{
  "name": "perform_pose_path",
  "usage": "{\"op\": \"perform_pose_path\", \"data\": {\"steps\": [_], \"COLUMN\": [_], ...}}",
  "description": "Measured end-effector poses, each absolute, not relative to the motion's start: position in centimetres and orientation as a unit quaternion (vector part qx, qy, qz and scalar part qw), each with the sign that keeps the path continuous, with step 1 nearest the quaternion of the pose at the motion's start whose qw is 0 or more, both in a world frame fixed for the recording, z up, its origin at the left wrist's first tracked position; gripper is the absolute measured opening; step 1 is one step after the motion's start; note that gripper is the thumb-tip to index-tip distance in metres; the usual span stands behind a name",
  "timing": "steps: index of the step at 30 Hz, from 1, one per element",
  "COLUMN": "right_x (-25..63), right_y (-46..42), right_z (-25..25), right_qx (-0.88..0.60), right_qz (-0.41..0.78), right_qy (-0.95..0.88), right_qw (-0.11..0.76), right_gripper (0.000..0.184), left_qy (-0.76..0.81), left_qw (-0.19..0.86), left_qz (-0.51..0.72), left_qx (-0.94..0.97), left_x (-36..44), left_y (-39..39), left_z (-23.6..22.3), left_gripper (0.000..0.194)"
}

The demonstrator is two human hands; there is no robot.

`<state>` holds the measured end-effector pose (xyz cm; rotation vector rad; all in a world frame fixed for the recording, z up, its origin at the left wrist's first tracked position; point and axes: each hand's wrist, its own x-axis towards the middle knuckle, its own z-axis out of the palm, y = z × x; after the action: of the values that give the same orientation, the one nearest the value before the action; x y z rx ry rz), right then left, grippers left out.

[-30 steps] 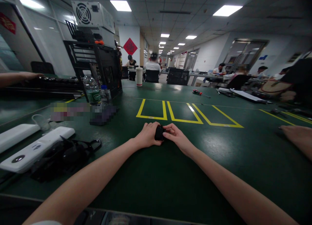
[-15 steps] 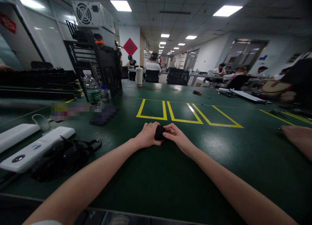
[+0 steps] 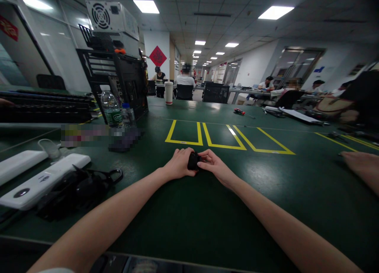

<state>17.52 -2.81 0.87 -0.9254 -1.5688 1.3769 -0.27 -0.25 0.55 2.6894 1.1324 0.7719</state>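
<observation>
Small black object (image 3: 193, 161), one of it, sits between the person's two hands in the head view, over the green table (image 3: 189, 221), just nearer than the yellow tape outlines (image 3: 199, 133), of which three stand in a row. The left hand (image 3: 177, 163) is curled around the object from the left, thumb on the near side, fingers over the far side. The right hand (image 3: 215, 167) has its thumb and forefinger close together, a narrow gap between them, the tips touching the object's right side; whether they pinch some part of it I cannot tell.

To the left lie two white rounded devices (image 3: 45, 182), with a tangle of black gear (image 3: 85, 186) beside them. Two plastic bottles (image 3: 111, 109) stand by one black computer case (image 3: 132, 85). Farther back are one white cup (image 3: 168, 93) and one screwdriver (image 3: 239, 111). Two co-workers' hands show at the edges: one at right (image 3: 361, 166), one barely visible at left (image 3: 5, 103).

Compared with half a second ago, the long black parts (image 3: 47, 107) at far left sit differently, their top edge lower. Both of the person's hands and the small black object look unchanged.
</observation>
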Motion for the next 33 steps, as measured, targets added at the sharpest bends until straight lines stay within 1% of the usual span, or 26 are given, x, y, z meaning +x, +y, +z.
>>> {"op": "perform_pose_path", "data": {"steps": [2, 7, 13, 18, 22, 25, 30, 33], "right_x": [17.4, 17.5, 17.7, 17.6, 17.6, 17.6, 17.7, 17.4], "right_y": [-2.8, -2.5, -2.6, -2.9, -2.6, -2.2, -2.2, -2.3], "right_z": [0.8, 0.6, 0.8, 0.8, 0.5, 0.1, -0.3, 0.1], "right_qx": [-0.380, -0.405, -0.362, -0.389, -0.406, -0.414, -0.436, -0.443], "right_qz": [0.536, 0.535, 0.563, 0.537, 0.538, 0.533, 0.494, 0.487], "right_qy": [-0.623, -0.617, -0.624, -0.621, -0.613, -0.607, -0.596, -0.605], "right_qw": [0.424, 0.411, 0.404, 0.418, 0.413, 0.420, 0.460, 0.448], "right_gripper": [0.022, 0.032, 0.038, 0.027, 0.034, 0.031, 0.030, 0.030], "left_qy": [0.373, 0.374, 0.384, 0.378, 0.378, 0.379, 0.378, 0.375], "left_qw": [0.062, 0.059, 0.048, 0.055, 0.060, 0.066, 0.062, 0.061], "left_qz": [0.257, 0.258, 0.247, 0.253, 0.253, 0.249, 0.254, 0.257], "left_qx": [0.890, 0.889, 0.888, 0.889, 0.889, 0.889, 0.888, 0.888], "left_x": [-0.3, -0.3, -0.2, -0.2, -0.2, -0.3, -0.2, -0.2], "left_y": [-0.2, -0.1, 0.0, -0.1, -0.2, -0.2, -0.1, -0.1], "left_z": [0.5, 0.3, 0.3, 0.3, 0.4, 0.5, 0.4, 0.4], "left_gripper": [0.054, 0.055, 0.054, 0.054, 0.055, 0.054, 0.054, 0.053]}}
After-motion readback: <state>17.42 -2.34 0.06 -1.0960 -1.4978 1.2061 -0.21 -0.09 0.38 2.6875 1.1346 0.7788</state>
